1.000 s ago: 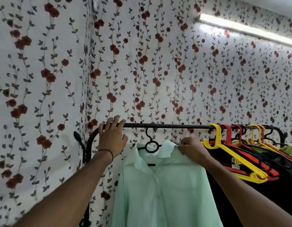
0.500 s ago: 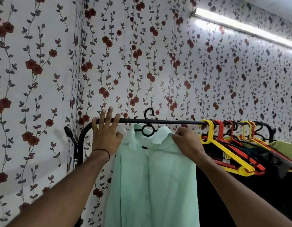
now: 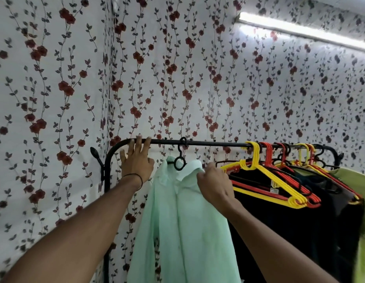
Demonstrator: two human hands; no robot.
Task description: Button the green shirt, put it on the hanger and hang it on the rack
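Since a second ago the black hanger [image 3: 179, 155] has been rising: its hook was hanging below the rail and is now sitting over the top of the rack [image 3: 210, 143], with the green shirt [image 3: 187, 221] carried up along with it.

Starting at the left, the left hand [image 3: 136, 163] is lying against the curved end of the rail, fingers straight and a little spread, fingertips over the bar, holding nothing; it seems to be steadying the frame. Just beside it the shirt is hanging on the hanger, collar round the hanger's ring, front closed as far as I can see, though the buttons themselves are too faint to count. The right hand [image 3: 215, 185] is gripping the shirt at the collar and shoulder, fingers curled into the cloth. Further right, yellow hangers [image 3: 265, 180] and red hangers [image 3: 268, 154] are crowding the same rail above dark clothes [image 3: 279, 231].

To my eye this is the last step, the hanging itself, and it is all but finished. What is left, I would say, is for the right hand to be letting the cloth go gently, so the hook is bearing the weight and the shoulder is not slipping off, and then for the left hand to be coming away.
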